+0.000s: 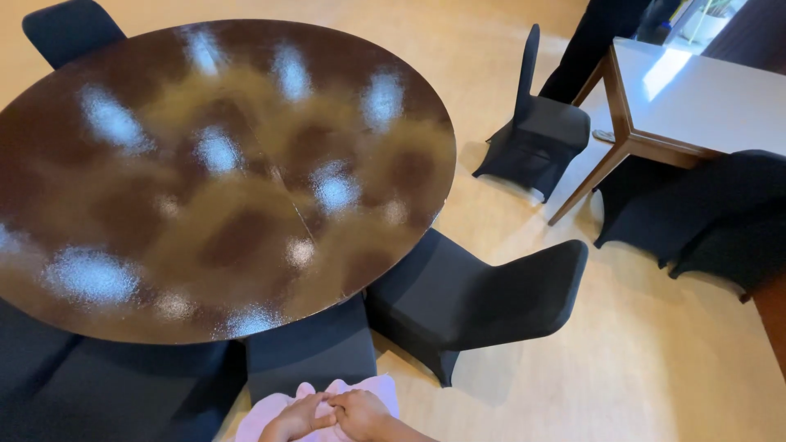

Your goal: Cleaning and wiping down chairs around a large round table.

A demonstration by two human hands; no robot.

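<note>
Dining room, round dark tabletop (221,172), black chairs (475,303) around.
Both hands low in frame, left hand (296,419) and right hand (360,413) fingers pinched on pink cloth (270,409); gathering step, next needs firm grip.

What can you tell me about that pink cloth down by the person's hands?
The pink cloth looks soft and thin, pale pink, bunched and rumpled rather than flat. It sits at the bottom edge of the view, partly cut off, in front of a black-covered chair. The left hand and right hand both rest on it, fingers meeting at its middle.
</note>
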